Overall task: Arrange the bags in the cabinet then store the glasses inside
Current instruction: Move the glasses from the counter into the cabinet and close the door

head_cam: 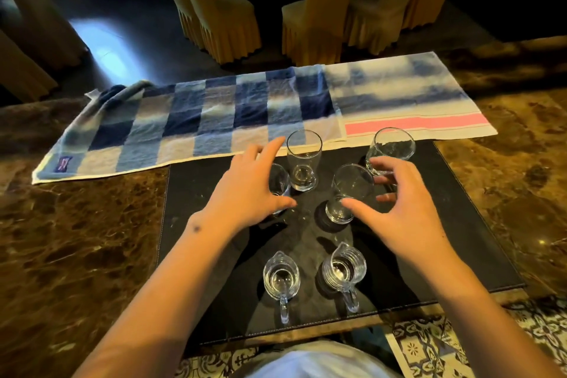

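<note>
Several clear glasses stand on a black mat (pixel 196 255). My left hand (pixel 248 190) curls around a small glass (pixel 279 182) at the mat's left, fingers spread, contact unclear. A tall glass (pixel 303 163) stands just right of it. My right hand (pixel 402 212) hovers with fingers apart beside a tumbler (pixel 346 193), thumb near its base. Behind that hand is a round glass (pixel 391 146). Two small glass jugs with handles, a plain one (pixel 280 281) and a ribbed one (pixel 344 270), stand near me. No bags or cabinet are in view.
The mat lies on a brown marbled counter (pixel 76 239). A blue checked towel (pixel 190 116) and a white towel with a pink stripe (pixel 408 101) lie along the far edge. Covered chairs (pixel 316 12) stand beyond. Patterned floor tiles (pixel 429 344) show below.
</note>
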`<state>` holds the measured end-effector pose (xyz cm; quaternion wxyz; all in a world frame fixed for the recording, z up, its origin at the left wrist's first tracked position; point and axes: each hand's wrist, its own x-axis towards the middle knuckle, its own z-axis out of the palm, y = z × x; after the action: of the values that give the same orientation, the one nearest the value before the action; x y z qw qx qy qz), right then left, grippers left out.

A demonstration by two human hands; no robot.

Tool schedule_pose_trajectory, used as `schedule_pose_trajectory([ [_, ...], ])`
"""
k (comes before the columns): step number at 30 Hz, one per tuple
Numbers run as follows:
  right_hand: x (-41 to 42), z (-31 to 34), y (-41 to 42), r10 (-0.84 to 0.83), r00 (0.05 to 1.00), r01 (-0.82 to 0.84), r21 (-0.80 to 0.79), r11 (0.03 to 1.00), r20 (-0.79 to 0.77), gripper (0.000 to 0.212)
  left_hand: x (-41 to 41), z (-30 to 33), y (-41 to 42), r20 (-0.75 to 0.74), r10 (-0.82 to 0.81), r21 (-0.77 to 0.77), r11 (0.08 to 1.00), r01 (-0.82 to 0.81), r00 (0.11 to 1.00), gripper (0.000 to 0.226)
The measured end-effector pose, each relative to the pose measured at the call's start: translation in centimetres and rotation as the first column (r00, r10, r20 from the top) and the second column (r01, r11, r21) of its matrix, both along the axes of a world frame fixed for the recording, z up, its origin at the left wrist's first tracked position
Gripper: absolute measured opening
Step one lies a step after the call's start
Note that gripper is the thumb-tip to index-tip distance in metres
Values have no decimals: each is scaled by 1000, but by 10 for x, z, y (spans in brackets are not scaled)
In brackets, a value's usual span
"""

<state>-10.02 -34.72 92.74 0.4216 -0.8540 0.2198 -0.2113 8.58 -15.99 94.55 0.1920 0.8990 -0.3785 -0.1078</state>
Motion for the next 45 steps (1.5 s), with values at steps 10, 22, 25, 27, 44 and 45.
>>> schedule_pose_trajectory([
  [10,11,-17,-2,26,998,-27,-23,999,-58,74,23,-21,8,-22,55,-8,998,-55,998,112],
  [22,16,-18,-3,66,996,-63,54,997,-54,66,59,-6,-1,25,43,-72,997,-41,999,108],
  [25,15,-19,-3,67,996,-63,84,994,-50,66,42,3,-26,-53,-128,-253,961,111,990,105],
  [27,14,-20,-4,74,996,-70,91,993,-44,66,34,3,-43,-96,-165,-277,951,133,982,103],
  [44,13,-32,-6,106,994,-104,203,974,0,70,10,-43,-47,-388,-15,-505,840,-199,922,85],
  [45,14,-32,-7,112,994,-110,214,971,2,70,9,-43,-46,-391,-6,-510,834,-212,920,83],
])
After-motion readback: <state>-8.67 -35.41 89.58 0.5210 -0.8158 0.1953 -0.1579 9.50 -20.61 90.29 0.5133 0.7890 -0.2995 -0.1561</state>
